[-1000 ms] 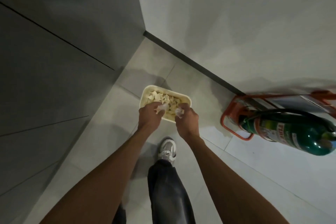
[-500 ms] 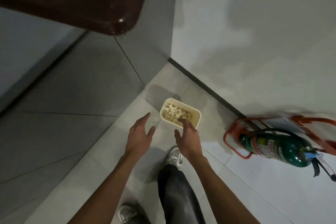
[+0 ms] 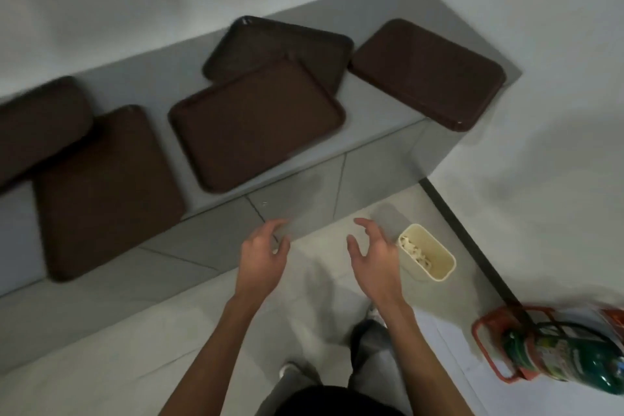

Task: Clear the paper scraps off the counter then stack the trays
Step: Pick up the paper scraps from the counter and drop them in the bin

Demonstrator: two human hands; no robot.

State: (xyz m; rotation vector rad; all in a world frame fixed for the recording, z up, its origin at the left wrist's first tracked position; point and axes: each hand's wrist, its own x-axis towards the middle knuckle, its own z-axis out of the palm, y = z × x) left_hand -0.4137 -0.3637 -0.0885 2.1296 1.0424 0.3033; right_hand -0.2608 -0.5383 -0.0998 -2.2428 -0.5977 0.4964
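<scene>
Several dark brown trays lie scattered on the grey counter (image 3: pixel 162 78): one at the far right (image 3: pixel 429 73) overhanging the corner, one in the middle (image 3: pixel 253 123) overlapping another behind it (image 3: pixel 280 44), one at the front left (image 3: pixel 104 192) and one at the left edge (image 3: pixel 37 121). A cream bin (image 3: pixel 435 263) holding paper scraps (image 3: pixel 413 250) stands on the floor by the counter's base. My left hand (image 3: pixel 263 257) and my right hand (image 3: pixel 373 255) hover empty, fingers spread, in front of the counter, below the middle tray.
A green fire extinguisher (image 3: pixel 567 358) lies in an orange stand (image 3: pixel 489 324) on the floor at the right, along the white wall. My legs and shoes show below on the tiled floor.
Both hands let the scraps fall into the bin and opened. My view rose from the floor to the counter, bringing the trays into sight.
</scene>
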